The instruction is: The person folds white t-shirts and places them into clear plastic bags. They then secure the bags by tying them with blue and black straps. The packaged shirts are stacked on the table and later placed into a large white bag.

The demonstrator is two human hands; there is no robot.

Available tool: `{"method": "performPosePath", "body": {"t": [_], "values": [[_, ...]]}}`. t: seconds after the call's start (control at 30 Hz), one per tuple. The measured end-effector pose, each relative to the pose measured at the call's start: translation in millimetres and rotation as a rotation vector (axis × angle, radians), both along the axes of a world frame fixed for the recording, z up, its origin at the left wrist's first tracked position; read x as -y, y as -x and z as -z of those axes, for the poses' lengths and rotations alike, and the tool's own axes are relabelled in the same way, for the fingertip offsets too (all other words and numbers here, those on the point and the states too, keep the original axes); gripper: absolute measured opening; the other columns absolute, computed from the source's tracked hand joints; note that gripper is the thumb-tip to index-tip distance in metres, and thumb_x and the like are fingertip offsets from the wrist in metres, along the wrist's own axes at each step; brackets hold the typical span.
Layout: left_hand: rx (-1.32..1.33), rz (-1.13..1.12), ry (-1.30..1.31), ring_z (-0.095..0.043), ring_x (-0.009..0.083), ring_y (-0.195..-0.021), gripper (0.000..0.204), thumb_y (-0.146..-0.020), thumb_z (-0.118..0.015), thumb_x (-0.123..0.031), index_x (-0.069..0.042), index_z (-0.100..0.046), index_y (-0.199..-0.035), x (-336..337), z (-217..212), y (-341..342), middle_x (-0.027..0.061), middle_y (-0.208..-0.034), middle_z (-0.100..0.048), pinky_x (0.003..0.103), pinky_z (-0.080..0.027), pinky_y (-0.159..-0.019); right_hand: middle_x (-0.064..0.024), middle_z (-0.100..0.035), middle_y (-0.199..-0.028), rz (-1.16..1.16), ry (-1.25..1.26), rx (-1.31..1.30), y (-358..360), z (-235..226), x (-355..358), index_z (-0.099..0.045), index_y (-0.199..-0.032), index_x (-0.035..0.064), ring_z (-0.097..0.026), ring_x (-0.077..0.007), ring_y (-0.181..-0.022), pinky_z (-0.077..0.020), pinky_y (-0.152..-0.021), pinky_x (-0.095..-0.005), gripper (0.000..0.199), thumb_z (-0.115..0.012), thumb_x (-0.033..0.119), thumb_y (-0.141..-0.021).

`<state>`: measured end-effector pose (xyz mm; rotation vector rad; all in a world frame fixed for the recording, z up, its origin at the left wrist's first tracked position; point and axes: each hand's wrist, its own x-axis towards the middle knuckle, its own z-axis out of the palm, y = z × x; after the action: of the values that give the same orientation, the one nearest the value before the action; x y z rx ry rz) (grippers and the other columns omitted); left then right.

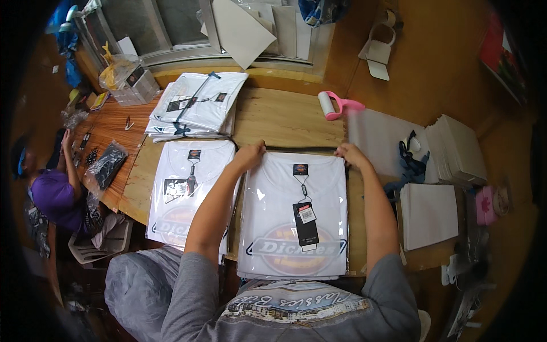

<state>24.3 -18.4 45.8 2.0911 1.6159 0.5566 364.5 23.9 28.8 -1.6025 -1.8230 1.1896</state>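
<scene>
1. Closest in, a folded white T-shirt in a clear plastic bag point(293, 222) lies flat on the wooden surface point(285, 117), right in front of the person, a black hang tag point(306, 219) resting on its chest.
2. Both forearms run up either side of it. The left hand point(250, 155) sits at the bag's top left corner, fingers curled down onto the edge; the right hand point(350, 154) does the same at the top right corner. Both are pressing or pinching the top edge of the bag, though whether they truly grip the film I cannot tell.
3. Handling call: this looks light and floppy, and the glossy film looks slippery, so the corners or the top edge are the sensible places to hold, with both hands to keep the fold from sagging.
4. Just left of it, a second bagged white T-shirt point(191, 188) lies flat, touching or nearly touching the first.
5. Further back, a stack of bagged white shirts point(199, 105) tied with a dark strap.
6. To the right, a pink lint roller point(336, 105), grey sheets point(382, 137), and a pile of white cardboard inserts point(458, 148).
7. Far left, another person in a purple top point(54, 196) works at the neighbouring wooden surface.
</scene>
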Motion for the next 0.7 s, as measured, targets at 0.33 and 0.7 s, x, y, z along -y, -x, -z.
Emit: {"method": "performPosePath", "body": {"t": [0.33,0.7], "values": [[-0.302,0.039,0.157,-0.053,0.0376,-0.076,0.026,-0.082,-0.039,-0.026,-0.004,-0.043,-0.096,11.2,-19.0,-20.1,0.0208,-0.081,-0.056,0.045,-0.04,-0.066,-0.0098,-0.058,-0.087,0.239,0.558,-0.625,5.8,-9.2,34.9,-0.054,-0.095,0.0014,-0.056,-0.018,-0.077,-0.0467,-0.067,-0.0306,0.021,-0.042,0.013,-0.082],[1.344,-0.535,0.987,-0.057,0.02,-0.076,0.022,-0.083,-0.042,-0.017,-0.003,-0.05,-0.098,37.3,19.6,18.8,0.0091,-0.092,-0.057,0.04,-0.047,-0.07,-0.0051,-0.053,-0.094,0.042,0.563,-0.352,-28.9,-9.7,91.7,-0.048,-0.106,0.0054,-0.05,-0.0123,-0.08,-0.0399,-0.067,-0.026,0.03,-0.048,0.021,-0.08]]}}
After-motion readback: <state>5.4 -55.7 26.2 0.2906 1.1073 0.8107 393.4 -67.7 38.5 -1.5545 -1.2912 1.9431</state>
